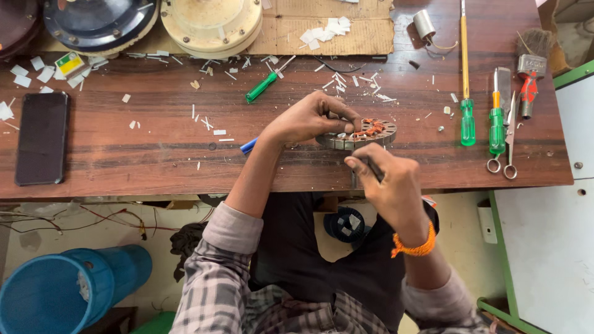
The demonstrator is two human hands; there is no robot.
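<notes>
Stator ring partly hidden under left hand; right hand's tool unclear.

Item under work: a round metal stator core, ring-shaped, grey on its outer wall, with slotted teeth around the rim. Copper-coloured windings and reddish inserts show in the slots on its upper face, chiefly toward the right side. It lies flat on the brown wooden bench, just right of the frame's centre, near the bench's front edge. Its left part is hidden from view. A thin dark tool stands just below it, tip toward the core's near rim; contact cannot be confirmed.
</notes>
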